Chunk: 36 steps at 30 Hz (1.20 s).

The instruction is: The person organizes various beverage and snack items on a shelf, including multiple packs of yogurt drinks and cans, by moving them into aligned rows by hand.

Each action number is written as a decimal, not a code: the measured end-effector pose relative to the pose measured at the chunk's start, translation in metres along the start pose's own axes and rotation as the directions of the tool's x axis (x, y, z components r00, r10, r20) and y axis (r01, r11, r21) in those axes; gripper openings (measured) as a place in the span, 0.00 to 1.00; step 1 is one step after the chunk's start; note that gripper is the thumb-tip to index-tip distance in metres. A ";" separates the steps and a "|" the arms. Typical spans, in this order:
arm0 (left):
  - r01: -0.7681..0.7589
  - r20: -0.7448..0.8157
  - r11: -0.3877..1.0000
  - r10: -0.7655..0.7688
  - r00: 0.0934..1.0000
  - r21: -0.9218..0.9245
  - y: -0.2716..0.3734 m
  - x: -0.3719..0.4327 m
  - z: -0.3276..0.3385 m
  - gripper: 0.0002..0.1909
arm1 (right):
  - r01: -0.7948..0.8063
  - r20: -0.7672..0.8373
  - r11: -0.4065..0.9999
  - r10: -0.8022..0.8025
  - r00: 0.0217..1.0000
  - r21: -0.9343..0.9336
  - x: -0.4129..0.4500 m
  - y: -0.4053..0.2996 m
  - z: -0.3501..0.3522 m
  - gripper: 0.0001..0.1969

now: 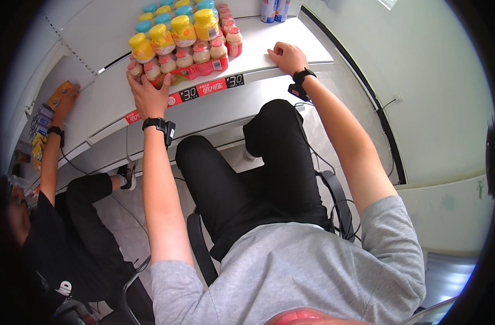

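Observation:
My left hand (150, 96) is spread against the front left corner of a shrink-wrapped pack of small bottles with red caps (186, 65). Its thumb lies on the pack's red front wrap, with the fingers towards the left side. On top of these bottles stand rows of yellow-capped jars (183, 31) and blue-capped jars (163, 18). Another row of red-capped bottles (234, 40) runs back along the right side. My right hand (290, 57) rests with curled fingers on the white shelf (257, 48), right of the bottles, and nothing shows in it.
Price strips (211, 88) line the shelf's front edge above a lower shelf (247, 95). Blue and white cans (274, 10) stand at the back right. On the left, a co-worker's hand (64, 101) touches an orange packet (60, 94). Cables (318, 150) hang near my legs.

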<state>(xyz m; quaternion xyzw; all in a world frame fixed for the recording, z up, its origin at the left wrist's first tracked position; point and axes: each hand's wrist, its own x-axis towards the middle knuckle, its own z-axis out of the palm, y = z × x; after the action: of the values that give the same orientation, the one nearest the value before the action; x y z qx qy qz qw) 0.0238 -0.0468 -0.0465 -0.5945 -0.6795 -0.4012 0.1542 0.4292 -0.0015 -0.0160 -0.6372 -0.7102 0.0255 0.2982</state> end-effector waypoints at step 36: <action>-0.134 0.638 0.938 0.318 0.702 -0.319 0.059 -0.183 -0.214 0.17 | 0.201 0.731 0.870 -0.488 0.477 0.449 -0.179 -0.034 -0.146 0.08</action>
<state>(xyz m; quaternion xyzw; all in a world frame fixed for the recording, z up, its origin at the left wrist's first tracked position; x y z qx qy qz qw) 0.0669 -0.3297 -0.0162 -0.7935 -0.5537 -0.2150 -0.1326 0.4674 -0.2224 0.0482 -0.3367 -0.8664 0.3682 0.0215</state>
